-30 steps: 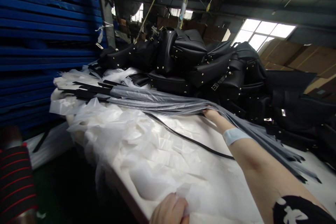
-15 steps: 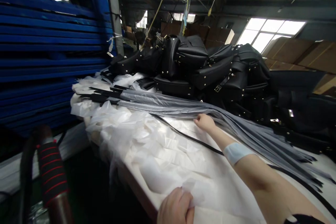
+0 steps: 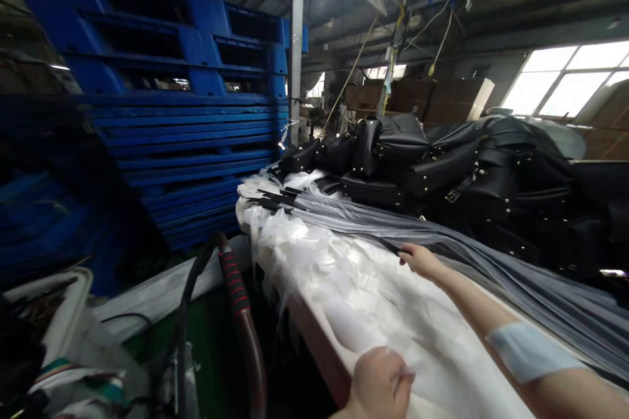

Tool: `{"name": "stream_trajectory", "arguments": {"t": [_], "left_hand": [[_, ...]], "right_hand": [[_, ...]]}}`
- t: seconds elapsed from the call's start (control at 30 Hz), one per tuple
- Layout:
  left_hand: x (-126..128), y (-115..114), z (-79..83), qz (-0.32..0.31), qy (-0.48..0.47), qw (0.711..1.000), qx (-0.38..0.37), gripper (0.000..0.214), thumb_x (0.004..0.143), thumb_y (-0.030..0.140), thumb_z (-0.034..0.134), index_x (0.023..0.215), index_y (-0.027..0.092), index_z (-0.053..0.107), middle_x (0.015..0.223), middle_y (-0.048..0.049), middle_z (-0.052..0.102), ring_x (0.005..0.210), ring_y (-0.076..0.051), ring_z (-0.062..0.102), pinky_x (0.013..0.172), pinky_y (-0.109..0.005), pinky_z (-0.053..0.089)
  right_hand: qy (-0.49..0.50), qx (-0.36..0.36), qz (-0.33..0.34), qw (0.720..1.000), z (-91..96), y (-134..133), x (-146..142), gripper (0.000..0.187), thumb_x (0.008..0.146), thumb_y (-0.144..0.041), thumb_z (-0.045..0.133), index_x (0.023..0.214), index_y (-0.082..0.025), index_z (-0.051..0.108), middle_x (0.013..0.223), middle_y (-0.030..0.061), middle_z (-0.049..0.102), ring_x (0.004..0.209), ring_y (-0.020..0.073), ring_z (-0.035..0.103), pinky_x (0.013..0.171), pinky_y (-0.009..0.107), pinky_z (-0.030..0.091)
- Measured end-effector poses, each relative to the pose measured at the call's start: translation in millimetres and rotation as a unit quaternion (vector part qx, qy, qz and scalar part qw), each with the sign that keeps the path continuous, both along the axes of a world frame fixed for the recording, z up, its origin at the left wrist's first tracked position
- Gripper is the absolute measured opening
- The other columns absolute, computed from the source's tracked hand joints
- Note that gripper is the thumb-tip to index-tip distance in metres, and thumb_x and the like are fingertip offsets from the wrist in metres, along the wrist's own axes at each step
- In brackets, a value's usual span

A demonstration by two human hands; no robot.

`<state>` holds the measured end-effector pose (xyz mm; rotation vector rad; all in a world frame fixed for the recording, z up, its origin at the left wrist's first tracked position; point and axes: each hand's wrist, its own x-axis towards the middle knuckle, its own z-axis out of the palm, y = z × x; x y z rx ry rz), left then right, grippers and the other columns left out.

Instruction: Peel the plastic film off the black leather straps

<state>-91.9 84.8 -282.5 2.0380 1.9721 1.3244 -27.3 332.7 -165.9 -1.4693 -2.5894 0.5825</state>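
Note:
My right hand (image 3: 417,260) is reached out over the work surface, its fingers closed on a narrow black strap (image 3: 388,245) beside a long bundle of grey strips (image 3: 363,213). A light blue patch (image 3: 533,348) covers part of the right forearm. Nearer to me, at the edge of the surface, my left hand (image 3: 378,380) is curled shut, with a wisp of thin white plastic film (image 3: 414,372) at its fingertips. Crumpled white film and sheeting (image 3: 339,268) spread beneath both hands. Black ends (image 3: 275,198) of the grey strips lie at the far left.
Black bags (image 3: 452,163) with metal studs and buckles are heaped behind the strips. Blue pallets (image 3: 191,124) are stacked at the left, near a metal post (image 3: 297,46). A handle with a red-striped grip (image 3: 234,281) rises left of the table edge (image 3: 314,340). Cartons (image 3: 442,101) stand farther back.
The view has swung left, bringing more pallets and the handle into sight. My right hand now grips the black strap, which earlier lay loose under the forearm. My left hand stays curled.

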Motion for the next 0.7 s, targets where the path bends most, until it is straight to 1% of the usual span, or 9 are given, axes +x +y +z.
{"name": "stream_trajectory", "arguments": {"t": [0.07, 0.13, 0.23, 0.3, 0.4, 0.5, 0.6, 0.63, 0.7], "left_hand": [[-5, -15, 38.9, -0.005, -0.025, 0.996, 0.091, 0.009, 0.081, 0.018, 0.057, 0.076, 0.022, 0.063, 0.074, -0.0038, 0.069, 0.086, -0.024, 0.068, 0.092, -0.045, 0.051], [-8, -36, 86.2, -0.043, -0.021, 0.986, 0.157, 0.012, 0.085, 0.022, 0.056, 0.083, 0.025, 0.068, 0.080, -0.0018, 0.073, 0.115, -0.031, 0.060, 0.113, -0.064, 0.020], [-10, -64, 149.6, -0.114, -0.034, 0.980, 0.158, 0.015, 0.086, 0.020, 0.058, 0.082, 0.026, 0.070, 0.085, -0.0004, 0.075, 0.132, -0.034, 0.046, 0.114, -0.065, -0.008], [-9, -75, 175.0, -0.241, -0.046, 0.964, 0.100, 0.016, 0.087, 0.020, 0.057, 0.082, 0.026, 0.072, 0.080, 0.0000, 0.074, 0.120, -0.030, 0.056, 0.116, -0.061, -0.001], [-2, -91, 186.6, -0.444, -0.062, 0.887, -0.112, 0.023, 0.090, 0.028, 0.057, 0.073, 0.019, 0.069, 0.070, -0.0005, 0.066, 0.074, -0.016, 0.063, 0.092, -0.034, 0.046], [3, -112, 177.9, -0.501, -0.071, 0.828, -0.242, 0.028, 0.091, 0.036, 0.058, 0.073, 0.017, 0.069, 0.067, -0.0006, 0.060, 0.062, -0.013, 0.053, 0.060, -0.021, 0.044], [6, -128, 162.9, -0.475, -0.085, 0.847, -0.222, 0.029, 0.091, 0.039, 0.058, 0.076, 0.017, 0.070, 0.070, -0.0013, 0.063, 0.067, -0.014, 0.055, 0.065, -0.021, 0.043], [7, -132, 158.6, -0.464, -0.092, 0.856, -0.206, 0.030, 0.091, 0.040, 0.057, 0.076, 0.017, 0.070, 0.071, -0.0016, 0.063, 0.068, -0.014, 0.055, 0.066, -0.021, 0.043], [10, -136, 152.9, -0.455, -0.098, 0.864, -0.192, 0.033, 0.092, 0.041, 0.055, 0.074, 0.016, 0.069, 0.069, -0.0014, 0.062, 0.065, -0.013, 0.054, 0.064, -0.021, 0.042]], "right_hand": [[0.079, -0.039, 0.005, 0.996, 34.2, -20, 21, 0.031, 0.095, -0.035, 0.043, 0.090, -0.016, 0.067, 0.066, 0.0019, 0.062, 0.049, 0.0108, 0.046, 0.050, 0.022, 0.033], [0.193, -0.111, 0.036, 0.974, 67.9, -57, 48, 0.040, 0.091, -0.050, 0.051, 0.092, -0.015, 0.068, 0.055, -0.0027, 0.050, 0.047, 0.0097, 0.038, 0.047, 0.022, 0.028], [0.265, -0.213, 0.130, 0.931, 104.5, -134, 89, 0.045, 0.080, -0.057, 0.066, 0.084, -0.012, 0.072, 0.053, -0.0042, 0.045, 0.049, 0.0079, 0.035, 0.048, 0.022, 0.026], [0.253, -0.241, 0.195, 0.916, 114.2, -178, 110, 0.043, 0.078, -0.054, 0.071, 0.080, -0.011, 0.074, 0.060, -0.0007, 0.056, 0.055, 0.0087, 0.043, 0.053, 0.022, 0.033], [0.253, -0.190, 0.191, 0.929, 111.0, -217, 142, 0.040, 0.075, -0.052, 0.075, 0.076, -0.012, 0.075, 0.064, 0.0015, 0.062, 0.059, 0.0110, 0.050, 0.057, 0.024, 0.038], [0.262, 0.029, 0.088, 0.961, 97.9, -240, 181, 0.034, 0.076, -0.051, 0.075, 0.071, -0.017, 0.075, 0.067, 0.0034, 0.064, 0.068, 0.0156, 0.055, 0.063, 0.027, 0.042], [0.320, 0.219, -0.096, 0.917, 74.6, -273, 201, 0.034, 0.084, -0.052, 0.066, 0.078, -0.019, 0.074, 0.081, 0.0080, 0.067, 0.081, 0.0202, 0.059, 0.076, 0.032, 0.045], [0.347, 0.203, -0.138, 0.905, 63.4, -287, 199, 0.039, 0.087, -0.053, 0.060, 0.076, -0.019, 0.074, 0.079, 0.0082, 0.067, 0.077, 0.0197, 0.059, 0.074, 0.032, 0.045], [0.399, 0.037, -0.148, 0.904, 37.1, -316, 183, 0.056, 0.092, -0.060, 0.047, 0.065, -0.018, 0.071, 0.063, 0.0057, 0.062, 0.060, 0.0157, 0.054, 0.062, 0.029, 0.042]]}}
